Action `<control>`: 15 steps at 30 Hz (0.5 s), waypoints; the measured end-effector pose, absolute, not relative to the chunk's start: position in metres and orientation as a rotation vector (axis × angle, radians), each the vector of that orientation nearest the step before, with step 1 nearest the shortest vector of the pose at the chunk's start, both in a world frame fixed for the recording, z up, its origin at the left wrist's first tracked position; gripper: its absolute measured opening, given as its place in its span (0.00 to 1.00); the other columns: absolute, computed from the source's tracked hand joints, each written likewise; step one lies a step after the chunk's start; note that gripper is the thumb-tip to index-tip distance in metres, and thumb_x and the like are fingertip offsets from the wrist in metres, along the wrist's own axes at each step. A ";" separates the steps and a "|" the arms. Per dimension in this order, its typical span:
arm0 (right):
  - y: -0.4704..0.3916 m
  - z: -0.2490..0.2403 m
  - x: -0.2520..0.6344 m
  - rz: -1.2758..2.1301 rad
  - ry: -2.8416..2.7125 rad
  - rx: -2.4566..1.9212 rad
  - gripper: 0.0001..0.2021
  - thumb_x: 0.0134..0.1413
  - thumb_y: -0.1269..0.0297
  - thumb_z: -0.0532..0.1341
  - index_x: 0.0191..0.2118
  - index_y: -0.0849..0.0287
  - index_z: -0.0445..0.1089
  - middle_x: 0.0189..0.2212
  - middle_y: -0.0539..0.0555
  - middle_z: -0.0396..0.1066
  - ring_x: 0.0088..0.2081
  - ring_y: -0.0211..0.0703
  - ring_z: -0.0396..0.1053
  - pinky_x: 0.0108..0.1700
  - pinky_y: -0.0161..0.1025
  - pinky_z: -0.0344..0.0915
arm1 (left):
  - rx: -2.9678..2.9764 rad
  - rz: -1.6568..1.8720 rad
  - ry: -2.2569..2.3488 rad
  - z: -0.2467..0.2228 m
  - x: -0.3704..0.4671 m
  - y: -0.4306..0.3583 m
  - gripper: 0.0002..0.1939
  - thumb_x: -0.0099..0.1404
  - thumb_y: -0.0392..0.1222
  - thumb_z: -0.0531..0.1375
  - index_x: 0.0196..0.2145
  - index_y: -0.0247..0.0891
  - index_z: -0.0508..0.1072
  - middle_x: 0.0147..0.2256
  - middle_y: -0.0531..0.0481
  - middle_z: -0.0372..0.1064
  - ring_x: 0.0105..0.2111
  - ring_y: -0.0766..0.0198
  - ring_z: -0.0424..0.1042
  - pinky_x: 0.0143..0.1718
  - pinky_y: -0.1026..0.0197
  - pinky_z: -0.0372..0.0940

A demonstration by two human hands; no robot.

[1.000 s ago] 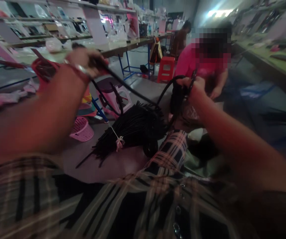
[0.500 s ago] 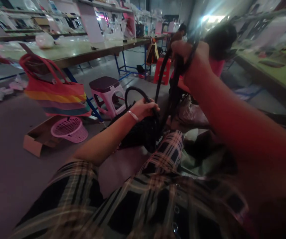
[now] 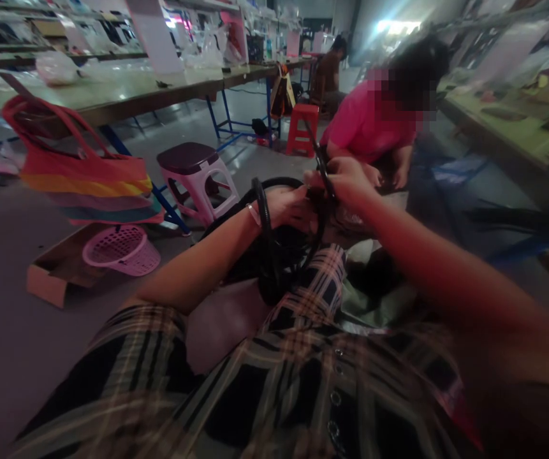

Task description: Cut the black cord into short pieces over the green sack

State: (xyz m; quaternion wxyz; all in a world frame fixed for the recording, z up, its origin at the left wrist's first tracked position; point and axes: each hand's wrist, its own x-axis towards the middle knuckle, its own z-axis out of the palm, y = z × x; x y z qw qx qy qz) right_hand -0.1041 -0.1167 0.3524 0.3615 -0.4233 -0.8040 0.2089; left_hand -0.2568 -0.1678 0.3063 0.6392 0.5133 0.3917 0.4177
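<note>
Fingers [image 3: 335, 166] of right hand [image 3: 351, 182] pinched on looped black cord [image 3: 322, 162]; left hand [image 3: 286, 207] close beside, grip unclear.

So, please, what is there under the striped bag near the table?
Below the striped bag are an open cardboard box and a pink basket. The basket hides part of the box, so whatever is behind it there cannot be seen.

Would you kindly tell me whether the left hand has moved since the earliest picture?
Yes, the left hand has moved rightward and down: it was above and left of the dark-seated stool, and is now right of it.
</note>
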 end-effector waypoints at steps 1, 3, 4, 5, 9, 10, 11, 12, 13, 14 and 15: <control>-0.118 0.345 -0.102 0.596 -2.090 -1.088 0.14 0.42 0.54 0.63 0.27 0.61 0.67 0.22 0.52 0.63 0.31 0.42 0.64 0.30 0.38 0.63 | 1.175 0.946 0.951 0.305 -0.259 -0.166 0.27 0.58 0.58 0.59 0.44 0.30 0.69 0.41 0.36 0.72 0.38 0.53 0.74 0.41 0.48 0.69; -0.120 0.333 -0.100 0.659 -2.131 -1.089 0.14 0.38 0.55 0.65 0.28 0.61 0.68 0.23 0.51 0.64 0.30 0.42 0.63 0.29 0.37 0.62 | 1.194 0.915 1.055 0.301 -0.263 -0.164 0.27 0.58 0.58 0.59 0.43 0.29 0.70 0.41 0.35 0.72 0.37 0.53 0.74 0.41 0.47 0.68; -0.119 0.329 -0.101 0.680 -2.154 -1.076 0.15 0.37 0.56 0.66 0.28 0.61 0.68 0.23 0.51 0.64 0.30 0.41 0.63 0.29 0.36 0.61 | 1.202 0.892 1.089 0.299 -0.265 -0.164 0.27 0.58 0.58 0.59 0.43 0.28 0.70 0.41 0.35 0.72 0.37 0.53 0.74 0.41 0.48 0.68; -0.119 0.325 -0.102 0.704 -2.182 -1.052 0.15 0.36 0.57 0.66 0.29 0.62 0.68 0.24 0.51 0.64 0.30 0.41 0.62 0.28 0.36 0.61 | 1.207 0.862 1.108 0.298 -0.268 -0.165 0.28 0.59 0.59 0.58 0.43 0.28 0.71 0.40 0.35 0.72 0.37 0.52 0.74 0.41 0.49 0.68; -0.121 0.316 -0.106 0.747 -2.329 -0.944 0.14 0.36 0.60 0.66 0.30 0.63 0.69 0.25 0.50 0.66 0.29 0.39 0.62 0.29 0.34 0.58 | 1.170 0.690 1.119 0.300 -0.280 -0.175 0.33 0.60 0.65 0.50 0.46 0.31 0.72 0.41 0.35 0.73 0.39 0.51 0.74 0.40 0.52 0.67; -0.122 0.316 -0.106 0.714 -2.358 -0.942 0.13 0.36 0.61 0.66 0.30 0.63 0.70 0.24 0.50 0.67 0.29 0.38 0.62 0.29 0.34 0.58 | 1.154 0.645 1.117 0.301 -0.283 -0.178 0.35 0.60 0.66 0.49 0.48 0.31 0.71 0.41 0.34 0.73 0.39 0.50 0.74 0.39 0.52 0.67; -0.122 0.317 -0.106 0.661 -2.377 -0.953 0.12 0.37 0.61 0.65 0.30 0.64 0.70 0.24 0.50 0.67 0.29 0.39 0.62 0.29 0.34 0.57 | 1.138 0.606 1.114 0.302 -0.287 -0.181 0.37 0.59 0.68 0.47 0.49 0.32 0.70 0.42 0.34 0.73 0.39 0.49 0.74 0.39 0.51 0.67; -0.121 0.320 -0.105 0.592 -2.386 -0.975 0.12 0.39 0.62 0.65 0.30 0.65 0.70 0.24 0.51 0.67 0.30 0.39 0.62 0.29 0.33 0.57 | 1.123 0.583 1.112 0.302 -0.292 -0.183 0.40 0.59 0.69 0.46 0.51 0.32 0.69 0.42 0.34 0.72 0.40 0.49 0.73 0.39 0.51 0.67; -0.118 0.325 -0.103 0.517 -2.389 -1.005 0.11 0.40 0.62 0.64 0.30 0.66 0.71 0.25 0.51 0.68 0.30 0.39 0.63 0.30 0.33 0.56 | 1.112 0.584 1.116 0.300 -0.298 -0.183 0.41 0.58 0.70 0.45 0.52 0.32 0.68 0.43 0.33 0.72 0.40 0.48 0.73 0.39 0.50 0.67; -0.113 0.332 -0.098 0.440 -2.380 -1.038 0.11 0.42 0.62 0.63 0.31 0.67 0.71 0.25 0.51 0.69 0.31 0.39 0.63 0.30 0.33 0.56 | 1.108 0.616 1.131 0.297 -0.306 -0.183 0.43 0.58 0.71 0.44 0.53 0.31 0.67 0.43 0.33 0.72 0.41 0.48 0.73 0.39 0.51 0.66; -0.107 0.342 -0.092 0.353 -2.359 -1.085 0.12 0.44 0.62 0.62 0.31 0.69 0.71 0.26 0.52 0.69 0.32 0.39 0.64 0.31 0.33 0.56 | 1.112 0.682 1.165 0.291 -0.316 -0.181 0.43 0.58 0.71 0.43 0.54 0.32 0.66 0.44 0.34 0.71 0.41 0.48 0.73 0.40 0.52 0.66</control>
